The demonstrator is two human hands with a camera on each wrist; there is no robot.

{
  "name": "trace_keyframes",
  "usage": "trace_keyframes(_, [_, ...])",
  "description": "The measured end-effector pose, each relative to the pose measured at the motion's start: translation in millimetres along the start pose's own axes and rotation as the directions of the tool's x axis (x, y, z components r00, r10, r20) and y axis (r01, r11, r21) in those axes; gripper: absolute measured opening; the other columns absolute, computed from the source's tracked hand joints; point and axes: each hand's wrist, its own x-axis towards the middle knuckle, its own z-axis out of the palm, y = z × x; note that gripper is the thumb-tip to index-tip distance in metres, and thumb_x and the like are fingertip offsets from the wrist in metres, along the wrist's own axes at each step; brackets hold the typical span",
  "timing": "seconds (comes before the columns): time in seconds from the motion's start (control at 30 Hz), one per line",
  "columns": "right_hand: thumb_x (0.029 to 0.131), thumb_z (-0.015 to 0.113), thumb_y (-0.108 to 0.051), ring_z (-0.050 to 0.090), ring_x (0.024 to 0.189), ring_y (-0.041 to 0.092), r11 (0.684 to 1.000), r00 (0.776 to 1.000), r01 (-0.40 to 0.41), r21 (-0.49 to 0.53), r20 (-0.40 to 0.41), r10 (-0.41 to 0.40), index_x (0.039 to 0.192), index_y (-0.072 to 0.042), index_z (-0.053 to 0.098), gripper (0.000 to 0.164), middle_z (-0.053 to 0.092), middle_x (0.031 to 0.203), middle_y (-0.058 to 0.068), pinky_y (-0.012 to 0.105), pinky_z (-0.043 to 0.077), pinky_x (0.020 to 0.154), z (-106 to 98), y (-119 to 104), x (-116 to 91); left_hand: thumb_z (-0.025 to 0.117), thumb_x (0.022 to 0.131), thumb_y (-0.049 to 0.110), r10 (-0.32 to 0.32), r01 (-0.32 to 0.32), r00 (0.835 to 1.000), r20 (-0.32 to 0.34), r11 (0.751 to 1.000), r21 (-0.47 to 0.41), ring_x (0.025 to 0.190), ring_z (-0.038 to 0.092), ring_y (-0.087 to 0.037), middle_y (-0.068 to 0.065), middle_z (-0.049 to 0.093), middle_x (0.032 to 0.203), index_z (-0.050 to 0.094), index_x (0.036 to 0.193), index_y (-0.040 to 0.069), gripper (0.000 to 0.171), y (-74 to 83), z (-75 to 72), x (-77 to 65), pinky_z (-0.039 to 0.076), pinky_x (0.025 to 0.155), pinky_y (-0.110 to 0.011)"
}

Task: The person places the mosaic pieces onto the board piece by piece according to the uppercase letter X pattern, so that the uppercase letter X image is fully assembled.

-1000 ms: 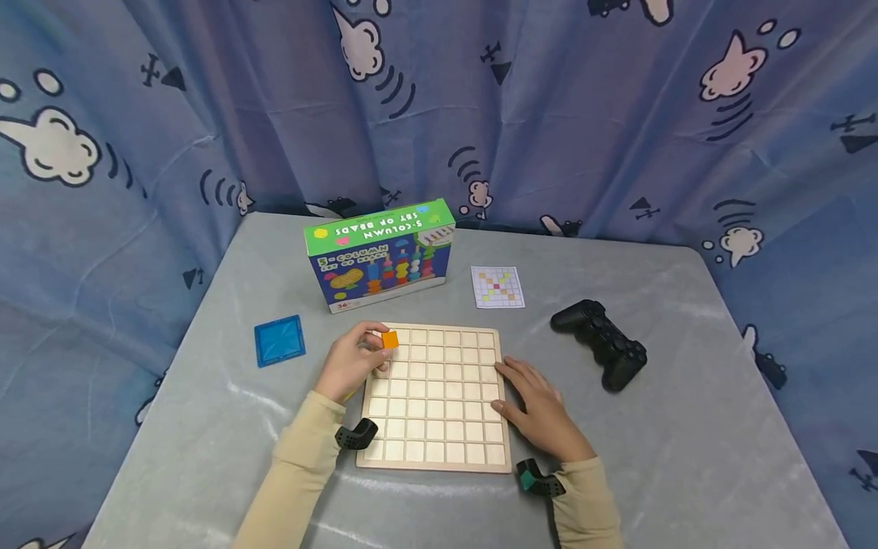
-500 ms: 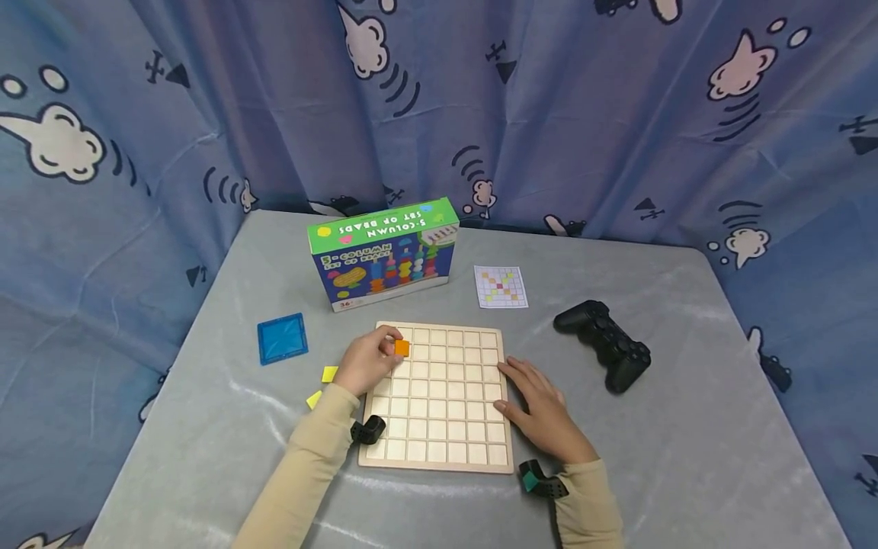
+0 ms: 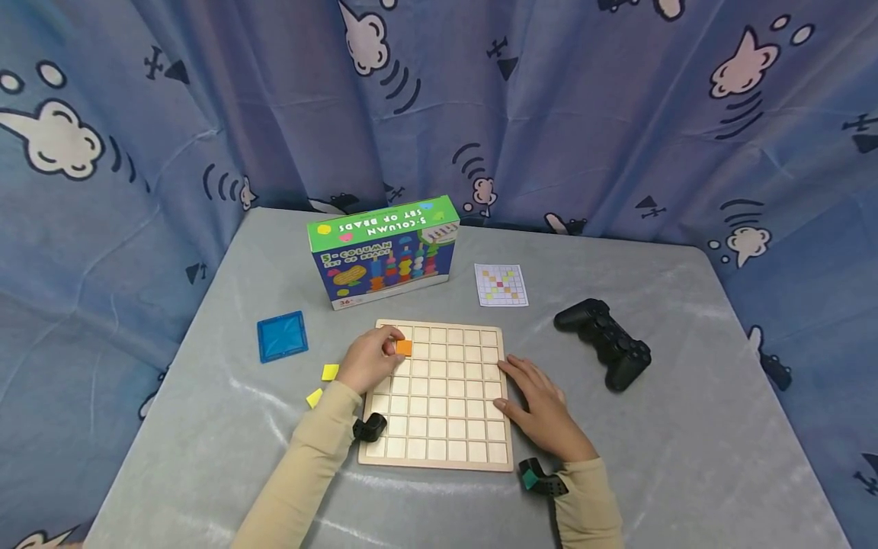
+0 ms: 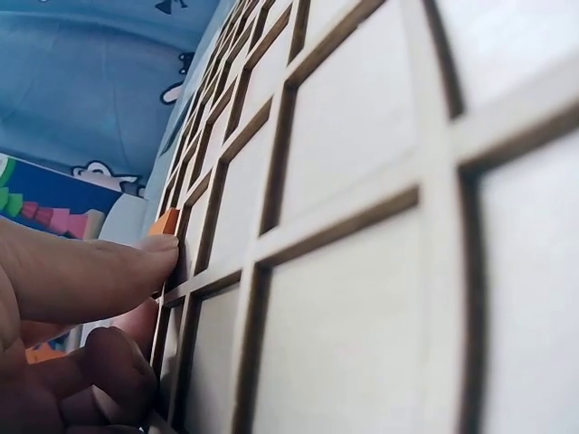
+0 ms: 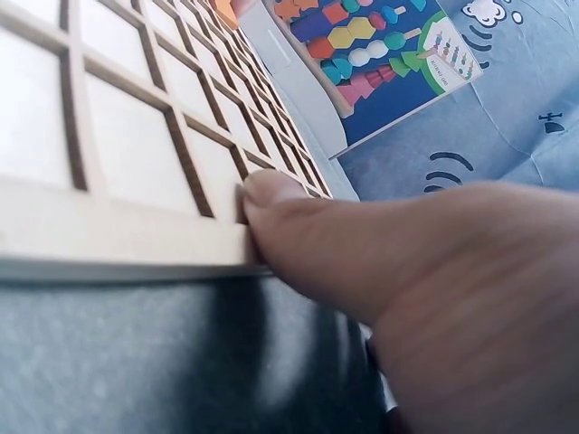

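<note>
A wooden grid board (image 3: 437, 465) lies flat on the table. My left hand (image 3: 370, 361) is over its far left part and pinches an orange square block (image 3: 404, 348) between thumb and fingers. The block is at a cell near the far left corner. In the left wrist view the thumb covers most of the orange block (image 4: 164, 223), so how deep it sits is hidden. My right hand (image 3: 542, 410) rests along the board's right edge, fingers extended, with the thumb touching the frame. Two yellow pieces (image 3: 330, 372) lie on the table by my left wrist.
A bead set box (image 3: 387, 263) stands behind the board. Beside it lies a card (image 3: 501, 286) with a coloured grid pattern. A black game controller (image 3: 604, 345) is at the right, and a blue square tray (image 3: 282, 337) at the left. A patterned curtain (image 3: 439, 114) hangs behind the table.
My left hand has carried the orange block right and slightly nearer, from the board's far left corner to a cell further in. The yellow pieces have come into view. My right hand stays still.
</note>
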Motion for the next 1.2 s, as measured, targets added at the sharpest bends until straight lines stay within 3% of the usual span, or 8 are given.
trace_keyframes(0.67, [0.092, 0.064, -0.035, 0.023, 0.142, 0.034, 1.000, 1.000, 0.010, 0.001, -0.017, -0.010, 0.146, -0.018, 0.039, 0.062, 0.031, 0.154, 0.010, 0.064, 0.021, 0.096, 1.9, 0.1, -0.1, 0.074, 0.084, 0.014, -0.002, 0.002, 1.000, 0.005, 1.000, 0.003, 0.069, 0.044, -0.017, 0.000, 0.049, 0.075, 0.063, 0.109, 0.010, 0.028, -2.8, 0.8, -0.3, 0.037, 0.071, -0.033])
trace_keyframes(0.8, [0.091, 0.064, -0.035, 0.024, 0.141, 0.035, 1.000, 1.000, 0.017, -0.001, -0.016, -0.017, 0.146, -0.017, 0.039, 0.062, 0.032, 0.153, 0.011, 0.063, 0.022, 0.095, 3.1, -0.9, 1.7, 0.073, 0.085, 0.013, -0.015, 0.015, 1.000, 0.006, 1.000, 0.005, 0.070, 0.044, -0.017, -0.001, 0.049, 0.077, 0.061, 0.115, 0.009, 0.033, -2.7, -1.0, -2.9, 0.037, 0.072, -0.034])
trace_keyframes(0.9, [0.092, 0.064, -0.036, 0.025, 0.141, 0.034, 1.000, 1.000, 0.022, 0.000, -0.002, -0.022, 0.146, -0.017, 0.039, 0.063, 0.032, 0.153, 0.010, 0.063, 0.022, 0.096, 3.7, -2.1, 3.5, 0.071, 0.086, 0.014, -0.019, 0.019, 0.999, -0.032, 1.000, 0.012, 0.069, 0.044, -0.017, -0.004, 0.051, 0.082, 0.056, 0.126, 0.008, 0.043, 1.7, -7.5, -12.3, 0.039, 0.067, -0.032])
trace_keyframes(1.0, [0.092, 0.063, -0.037, 0.024, 0.141, 0.034, 1.000, 1.000, 0.021, 0.011, 0.019, -0.021, 0.147, -0.018, 0.038, 0.063, 0.030, 0.154, 0.011, 0.063, 0.022, 0.096, 4.0, -2.3, 4.1, 0.070, 0.088, 0.014, 0.002, 0.001, 0.993, -0.116, 1.000, 0.023, 0.067, 0.047, -0.016, -0.007, 0.053, 0.089, 0.051, 0.133, 0.008, 0.049, 9.3, -20.4, -29.2, 0.040, 0.060, -0.030])
trace_keyframes(1.1, [0.092, 0.062, -0.038, 0.025, 0.141, 0.035, 1.000, 1.000, 0.014, 0.014, 0.024, -0.014, 0.147, -0.019, 0.037, 0.063, 0.029, 0.154, 0.010, 0.062, 0.022, 0.096, 3.2, -0.9, 3.4, 0.069, 0.089, 0.013, 0.015, -0.008, 0.980, -0.197, 0.999, 0.036, 0.065, 0.048, -0.016, -0.008, 0.056, 0.093, 0.051, 0.133, 0.009, 0.048, 12.5, -34.2, -49.3, 0.042, 0.055, -0.028])
trace_keyframes(1.2, [0.092, 0.062, -0.038, 0.026, 0.140, 0.036, 1.000, 1.000, 0.011, 0.003, 0.014, -0.011, 0.147, -0.019, 0.036, 0.064, 0.029, 0.153, 0.010, 0.061, 0.023, 0.094, 0.6, 0.6, 3.0, 0.070, 0.087, 0.010, 0.014, 0.012, 0.964, -0.266, 0.995, 0.097, 0.071, 0.054, -0.019, -0.011, 0.059, 0.099, 0.054, 0.129, 0.007, 0.045, 5.5, -43.4, -71.2, 0.049, 0.059, -0.030])
